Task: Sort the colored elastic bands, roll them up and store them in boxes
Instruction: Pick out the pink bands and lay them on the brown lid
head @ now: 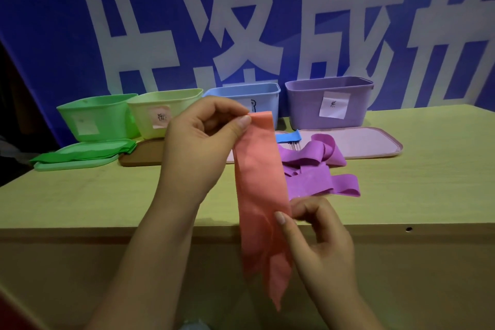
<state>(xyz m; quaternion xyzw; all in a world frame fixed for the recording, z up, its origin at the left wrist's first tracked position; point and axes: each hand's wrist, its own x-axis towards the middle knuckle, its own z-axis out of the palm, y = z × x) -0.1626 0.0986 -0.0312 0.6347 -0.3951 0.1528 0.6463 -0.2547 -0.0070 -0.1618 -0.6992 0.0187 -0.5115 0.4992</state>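
Two bare hands hold a pink elastic band (261, 195) upright above the near edge of the tabletop (428, 182). The left hand (198, 147) pinches the band's upper end between thumb and forefinger; the right hand (318, 238), lower and nearer the person, grips the band's right edge partway down with thumb and fingertips, and the free tail hangs below both hands. Just beyond the right hand a loose heap of purple elastic bands (313, 169) lies on the tabletop, and past it a blue elastic band (288, 137) shows in part behind the pink one. Beyond the hands stand four open boxes in a row: a green box (93, 115) far to the left of the left hand, a pale yellow-green box (152, 112) beside it, a blue box (257, 96) directly behind the left hand's fingers, and a purple box (329, 104) beyond the right hand. Flat lids lie before them: a green lid (75, 161) carrying a green elastic band (88, 153), a brown lid (144, 155), and a pink lid (367, 142).
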